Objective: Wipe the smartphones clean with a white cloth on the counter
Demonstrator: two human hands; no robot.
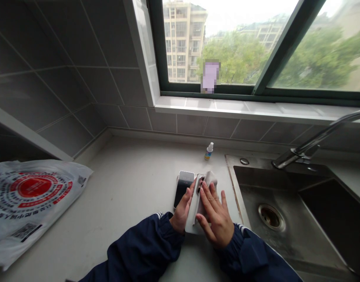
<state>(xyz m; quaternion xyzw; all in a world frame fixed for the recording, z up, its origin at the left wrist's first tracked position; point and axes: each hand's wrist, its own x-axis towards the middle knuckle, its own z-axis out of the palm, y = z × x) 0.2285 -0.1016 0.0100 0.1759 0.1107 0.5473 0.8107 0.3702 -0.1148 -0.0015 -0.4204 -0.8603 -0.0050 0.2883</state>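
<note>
White phone (192, 220) lay on the counter (133, 188) beside the sink (236, 188), lengthwise near-to-far, camera end far. Left hand (181, 211) clasped its left edge; right hand (215, 217), fingers flat, pressed a cloth (211, 178) onto it.

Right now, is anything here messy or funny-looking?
Nothing looks spilled or broken. Oddly, a dark phone and a white phone lie on the counter right beside the sink; the right hand presses a cloth on the white one.

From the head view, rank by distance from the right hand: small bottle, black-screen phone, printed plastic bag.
1. Black-screen phone, just left of the right hand.
2. Small bottle, farther back, beyond the fingertips.
3. Printed plastic bag, far left.
</note>
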